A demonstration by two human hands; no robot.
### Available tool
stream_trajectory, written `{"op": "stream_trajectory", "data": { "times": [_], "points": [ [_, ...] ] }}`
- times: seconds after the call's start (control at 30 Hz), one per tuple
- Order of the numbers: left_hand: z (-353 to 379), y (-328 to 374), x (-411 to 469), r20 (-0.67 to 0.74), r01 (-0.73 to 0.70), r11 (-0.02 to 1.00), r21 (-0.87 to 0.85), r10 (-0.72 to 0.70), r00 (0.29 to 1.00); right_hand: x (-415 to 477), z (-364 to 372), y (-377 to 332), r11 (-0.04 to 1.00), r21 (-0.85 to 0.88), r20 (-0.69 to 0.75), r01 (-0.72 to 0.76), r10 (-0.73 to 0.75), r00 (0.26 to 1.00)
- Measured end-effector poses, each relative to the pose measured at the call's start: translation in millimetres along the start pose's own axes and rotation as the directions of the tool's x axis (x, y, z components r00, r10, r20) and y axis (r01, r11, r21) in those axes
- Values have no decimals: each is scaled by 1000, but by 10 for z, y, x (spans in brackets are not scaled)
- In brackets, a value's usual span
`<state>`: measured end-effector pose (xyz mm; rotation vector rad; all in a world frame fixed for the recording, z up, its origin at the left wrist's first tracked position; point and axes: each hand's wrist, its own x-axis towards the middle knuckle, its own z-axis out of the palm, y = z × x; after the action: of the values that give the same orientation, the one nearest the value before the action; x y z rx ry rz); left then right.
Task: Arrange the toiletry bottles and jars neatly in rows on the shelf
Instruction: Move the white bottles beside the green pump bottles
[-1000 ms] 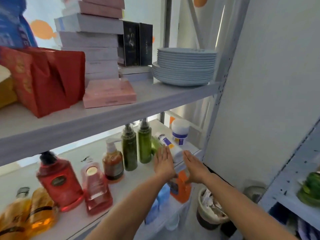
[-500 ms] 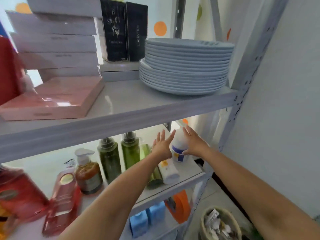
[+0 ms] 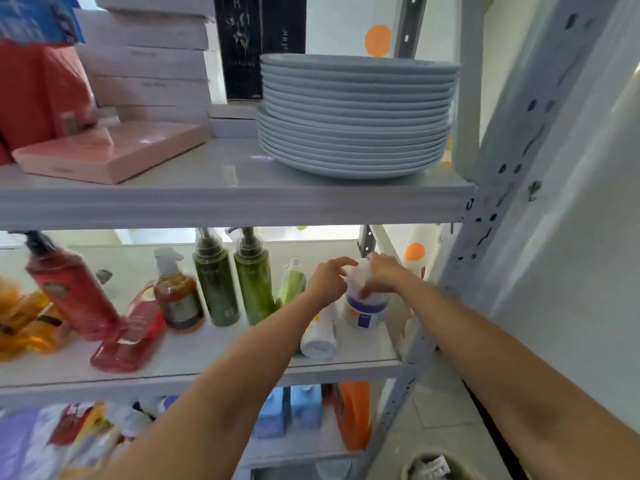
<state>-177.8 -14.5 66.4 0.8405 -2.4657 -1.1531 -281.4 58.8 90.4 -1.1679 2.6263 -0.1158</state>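
A grey metal shelf (image 3: 207, 355) holds toiletries, under an upper shelf with a stack of pale blue plates (image 3: 353, 133). At the left a red pump bottle (image 3: 72, 289) leans and a pink bottle (image 3: 128, 337) lies flat. An amber pump bottle (image 3: 178, 299) and 2 green pump bottles (image 3: 216, 285) stand upright in the middle. A white jar (image 3: 365, 311) with a blue label stands at the shelf's right end. My right hand (image 3: 381, 273) curls its fingers round the jar's top, and my left hand (image 3: 327, 280) curls its fingers onto the lid. A white tube (image 3: 318, 337) lies on its side just beside the jar.
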Motion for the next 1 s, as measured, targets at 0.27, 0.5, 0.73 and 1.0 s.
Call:
{"op": "stream_trajectory", "data": {
  "times": [0.27, 0.5, 0.73, 1.0],
  "points": [
    [123, 10, -230, -4, 43, 999, -19, -43, 999, -15, -45, 39, 997, -3, 165, 83, -81, 983],
    [82, -32, -274, 6, 52, 995, -91, -51, 999, -37, -43, 22, 997, 54, 125, 54, -61, 990],
    [111, -106, -292, -40, 79, 997, 20, -78, 996, -73, -61, 28, 994, 107, 126, 7, -21, 992],
    [-9, -355, -341, -197, 277, 945, 175, -242, 950, -46, 32, -6, 986, 165, 20, -32, 29, 999]
  ]
}}
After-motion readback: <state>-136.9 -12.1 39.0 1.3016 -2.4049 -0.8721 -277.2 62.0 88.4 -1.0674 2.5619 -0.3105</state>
